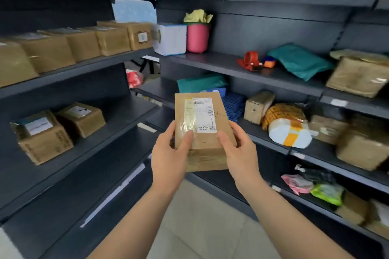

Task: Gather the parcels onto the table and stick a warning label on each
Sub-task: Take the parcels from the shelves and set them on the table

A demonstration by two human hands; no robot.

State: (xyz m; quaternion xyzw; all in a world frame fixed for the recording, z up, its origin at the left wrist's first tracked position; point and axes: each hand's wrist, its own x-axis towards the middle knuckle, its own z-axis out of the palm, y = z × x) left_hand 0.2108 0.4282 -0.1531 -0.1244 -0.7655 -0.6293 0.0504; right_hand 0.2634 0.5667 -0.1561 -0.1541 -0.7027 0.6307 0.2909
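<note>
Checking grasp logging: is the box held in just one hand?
No, both the left hand and right hand grip the cardboard box by its sides.

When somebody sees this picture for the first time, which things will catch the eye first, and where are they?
The brown parcel with a white shipping label stands out first, held up in the middle by the left hand and the right hand. Next come the pink cup with yellow paper on the upper shelf behind it, and the red tape dispenser further right on that shelf.
</note>
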